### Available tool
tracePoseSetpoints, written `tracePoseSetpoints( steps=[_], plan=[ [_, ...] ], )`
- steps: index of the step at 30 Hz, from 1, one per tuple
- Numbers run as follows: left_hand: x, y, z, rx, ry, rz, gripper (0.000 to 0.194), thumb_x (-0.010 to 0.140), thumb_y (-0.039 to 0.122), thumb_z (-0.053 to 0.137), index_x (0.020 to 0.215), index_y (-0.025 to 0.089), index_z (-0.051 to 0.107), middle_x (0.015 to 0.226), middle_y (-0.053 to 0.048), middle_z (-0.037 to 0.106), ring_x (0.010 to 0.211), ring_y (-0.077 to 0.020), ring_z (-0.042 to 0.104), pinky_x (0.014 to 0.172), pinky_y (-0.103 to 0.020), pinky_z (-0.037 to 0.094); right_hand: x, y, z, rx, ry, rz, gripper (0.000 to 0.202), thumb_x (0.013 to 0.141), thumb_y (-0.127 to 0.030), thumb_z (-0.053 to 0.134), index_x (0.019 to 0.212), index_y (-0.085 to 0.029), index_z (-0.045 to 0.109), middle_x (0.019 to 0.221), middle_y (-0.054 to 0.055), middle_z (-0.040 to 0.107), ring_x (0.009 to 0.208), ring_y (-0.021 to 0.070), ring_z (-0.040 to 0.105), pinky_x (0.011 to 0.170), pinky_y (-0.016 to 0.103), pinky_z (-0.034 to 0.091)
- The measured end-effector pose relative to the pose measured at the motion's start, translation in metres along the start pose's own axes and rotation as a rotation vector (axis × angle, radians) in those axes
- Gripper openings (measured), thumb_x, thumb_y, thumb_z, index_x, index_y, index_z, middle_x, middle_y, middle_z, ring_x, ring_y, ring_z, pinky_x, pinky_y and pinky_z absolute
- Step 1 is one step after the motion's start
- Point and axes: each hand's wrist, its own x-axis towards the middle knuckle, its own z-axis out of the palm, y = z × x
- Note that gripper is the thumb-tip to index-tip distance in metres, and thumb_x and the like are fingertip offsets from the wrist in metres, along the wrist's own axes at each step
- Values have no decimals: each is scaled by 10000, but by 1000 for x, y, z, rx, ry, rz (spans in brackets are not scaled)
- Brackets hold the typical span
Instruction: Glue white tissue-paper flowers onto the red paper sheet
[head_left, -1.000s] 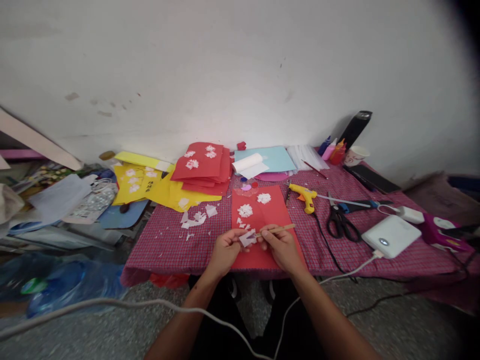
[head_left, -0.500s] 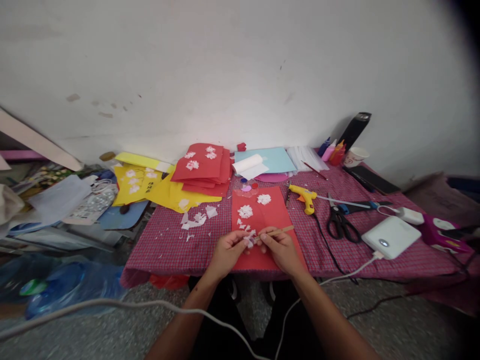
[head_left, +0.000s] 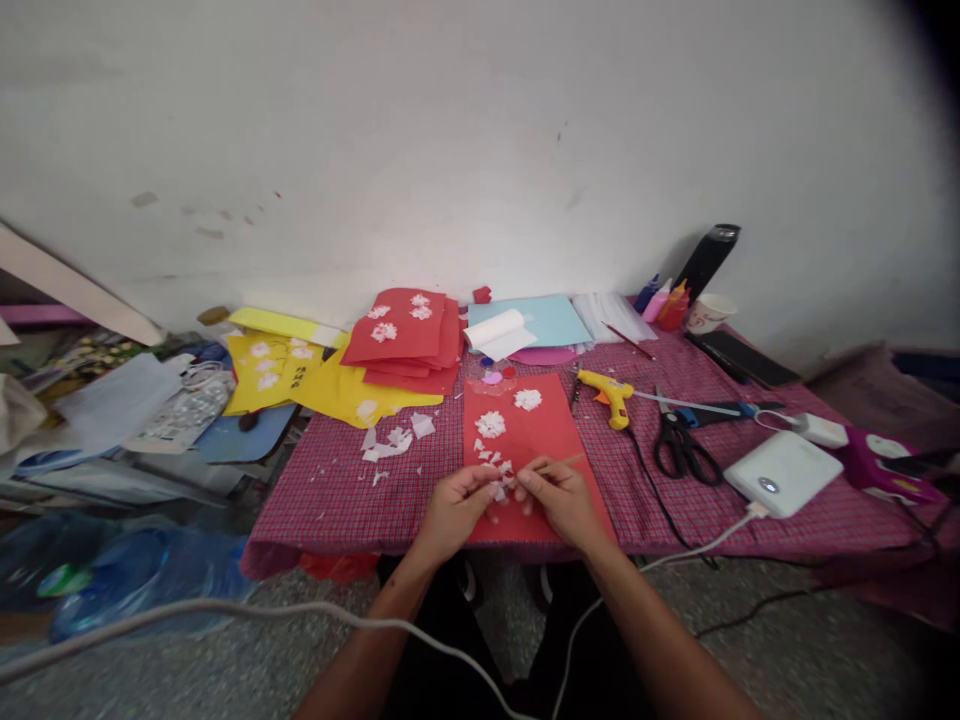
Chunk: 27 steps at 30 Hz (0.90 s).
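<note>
My left hand (head_left: 456,505) is over the lower part of a red sheet of paper (head_left: 555,425), thumb and forefinger pinched at a small white paper scrap (head_left: 500,491). Opposite it, my right hand (head_left: 559,498) grips a thin wooden craft stick (head_left: 568,462), which slants up to the right; its other end is hidden by the fingers. Further up the same sheet are two white ruffled paper flowers (head_left: 491,424). Several loose white scraps (head_left: 486,456) lie just beyond my fingertips, partly covered by them.
More torn paper (head_left: 397,437) lies left on the checked tablecloth (head_left: 345,510). Behind are stacked red sheets (head_left: 409,350), yellow sheets (head_left: 330,390) and a paint palette (head_left: 492,378). A yellow glue gun (head_left: 611,393), black scissors (head_left: 684,455) and a white power bank (head_left: 784,475) are on the right.
My fingertips have moved slightly apart, and more white scraps show between them. The craft stick has shifted a little left and down with my right hand.
</note>
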Motion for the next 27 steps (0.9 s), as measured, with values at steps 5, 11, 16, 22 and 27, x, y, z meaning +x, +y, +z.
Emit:
tracePoseSetpoints(
  steps=[5, 11, 16, 22, 27],
  plan=[
    [-1, -2, 1, 31, 3, 12, 308, 857, 343, 690, 1086, 137, 688, 900, -68, 718, 799, -170, 648, 624, -257, 550, -1, -3, 2, -44, 32, -10, 249, 896, -405, 700, 780, -185, 704, 687, 7, 667, 523, 119, 576, 520, 249, 452],
    [-1, 1, 1, 29, 9, 18, 326, 872, 365, 675, 1096, 129, 670, 871, -63, 714, 720, -143, 632, 623, -252, 530, -4, -7, 0, 16, -65, -41, 186, 848, -350, 758, 969, -210, 741, 781, 16, 691, 545, 117, 566, 538, 262, 465],
    [-2, 2, 0, 28, 16, 6, 329, 882, 380, 657, 1101, 135, 669, 854, -59, 713, 723, -156, 649, 631, -262, 533, -3, -8, 3, -20, -25, -25, 180, 881, -377, 719, 848, -200, 715, 743, 20, 698, 543, 129, 586, 555, 271, 487],
    [-5, 0, 0, 106, -44, 78, 279, 926, 355, 608, 1099, 151, 686, 961, -79, 729, 790, -153, 648, 712, -263, 526, -1, -7, 6, -81, 22, -72, 215, 896, -380, 702, 787, -197, 721, 747, 23, 685, 555, 132, 593, 554, 267, 484],
    [-5, 1, -1, 96, -82, 83, 271, 932, 345, 607, 1109, 149, 669, 924, -62, 710, 783, -146, 634, 697, -257, 517, -2, -6, 2, -14, -62, -84, 133, 895, -339, 708, 877, -220, 765, 858, 36, 708, 622, 142, 630, 575, 277, 505]
  ],
)
